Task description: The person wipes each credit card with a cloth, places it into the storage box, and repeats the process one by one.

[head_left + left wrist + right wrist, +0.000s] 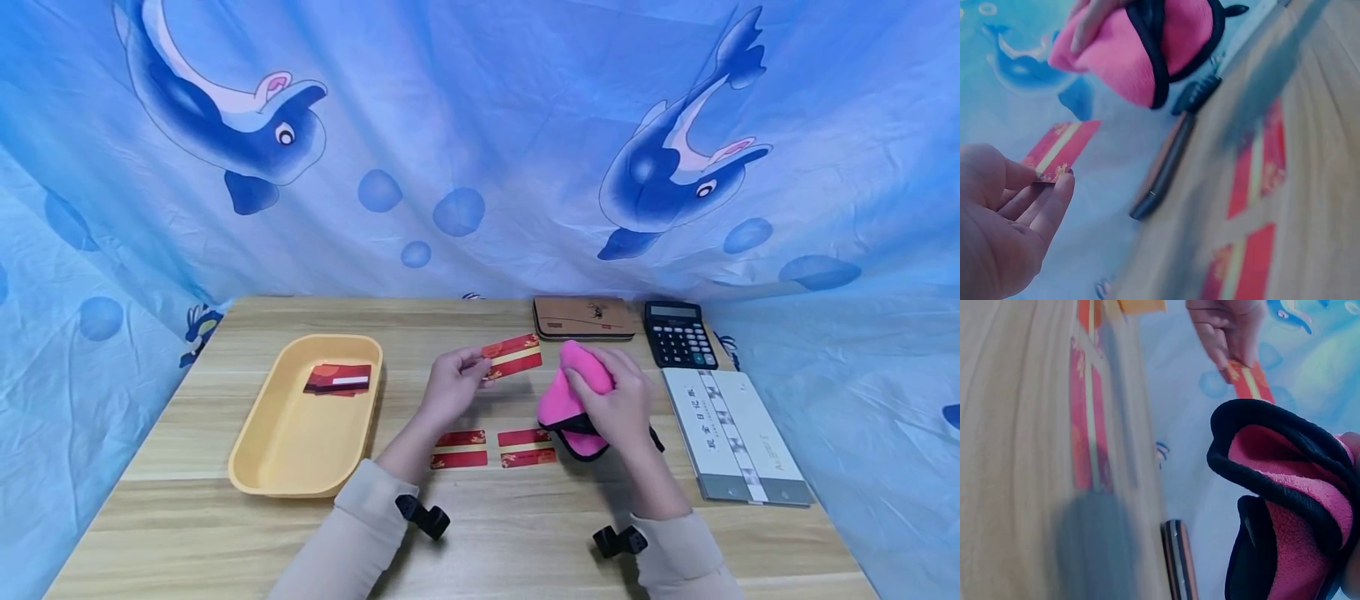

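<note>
Between thumb and fingers, my left hand [453, 383] pinches a red card [517, 356] with a pale gold stripe, raised above the table. My right hand [618, 400] grips a folded pink cloth [558, 400] with black edging, just right of the card; the right wrist view shows its fuzzy folds [1300, 569]. Cloth and card look apart in the left wrist view. Below the hands, two similar red cards, a left one [459, 458] and a right one [527, 457], lie side by side on the wooden table.
At the left stands a yellow tray [300, 467] holding a few dark red cards [337, 379]. A brown wallet [585, 317] lies at the back edge. Beside it are a black calculator [678, 335] and a white-and-grey notebook [772, 425]. A blue dolphin-print curtain [480, 125] hangs behind.
</note>
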Motion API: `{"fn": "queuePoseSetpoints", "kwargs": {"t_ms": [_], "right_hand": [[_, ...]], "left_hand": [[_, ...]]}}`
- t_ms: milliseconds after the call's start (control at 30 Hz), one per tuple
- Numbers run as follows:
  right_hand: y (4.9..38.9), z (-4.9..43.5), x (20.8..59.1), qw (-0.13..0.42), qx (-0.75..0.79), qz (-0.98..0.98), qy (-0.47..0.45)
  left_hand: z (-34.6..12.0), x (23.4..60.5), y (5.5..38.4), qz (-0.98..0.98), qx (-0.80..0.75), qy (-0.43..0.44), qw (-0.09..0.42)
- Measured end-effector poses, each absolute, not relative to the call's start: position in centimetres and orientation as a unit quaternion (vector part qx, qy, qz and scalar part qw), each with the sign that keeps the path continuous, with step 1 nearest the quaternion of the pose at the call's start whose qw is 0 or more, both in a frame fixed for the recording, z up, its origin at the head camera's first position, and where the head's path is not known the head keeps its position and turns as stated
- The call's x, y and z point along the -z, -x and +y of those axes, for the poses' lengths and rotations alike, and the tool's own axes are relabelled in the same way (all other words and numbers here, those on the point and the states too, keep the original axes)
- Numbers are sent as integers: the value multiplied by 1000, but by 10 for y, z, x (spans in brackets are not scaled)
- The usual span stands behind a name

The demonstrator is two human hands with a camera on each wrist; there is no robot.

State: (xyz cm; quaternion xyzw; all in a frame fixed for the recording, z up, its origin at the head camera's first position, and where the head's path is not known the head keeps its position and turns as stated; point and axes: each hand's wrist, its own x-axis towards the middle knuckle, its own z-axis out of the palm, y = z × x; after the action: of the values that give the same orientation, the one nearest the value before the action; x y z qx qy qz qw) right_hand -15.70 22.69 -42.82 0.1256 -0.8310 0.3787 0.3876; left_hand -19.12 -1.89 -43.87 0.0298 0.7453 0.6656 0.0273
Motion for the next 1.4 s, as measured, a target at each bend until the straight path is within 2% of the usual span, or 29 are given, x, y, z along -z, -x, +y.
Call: {"fn": "queuePoseSetpoints", "kwargs": {"t_ms": [267,533,800,1033,1300,1400], "right_hand": [[158,205,414,393,-382,-819,-171],[156,169,406,450,-314,-816,-182],[147,135,400,426,-352,-799,-238],[147,142,400,436,-338,-802,-228],[156,167,402,447,-319,-823,-147],[156,166,402,449,-317,-823,-144]], "left_hand": [[-20,413,177,745,-659,-105,5],[-18,399,167,740,-652,-165,-17],[-21,402,162,740,-650,-170,-31],[-23,403,164,728,-659,-185,-32],[-27,401,162,744,-647,-159,-48],[-28,401,162,744,-645,-166,-55]]}}
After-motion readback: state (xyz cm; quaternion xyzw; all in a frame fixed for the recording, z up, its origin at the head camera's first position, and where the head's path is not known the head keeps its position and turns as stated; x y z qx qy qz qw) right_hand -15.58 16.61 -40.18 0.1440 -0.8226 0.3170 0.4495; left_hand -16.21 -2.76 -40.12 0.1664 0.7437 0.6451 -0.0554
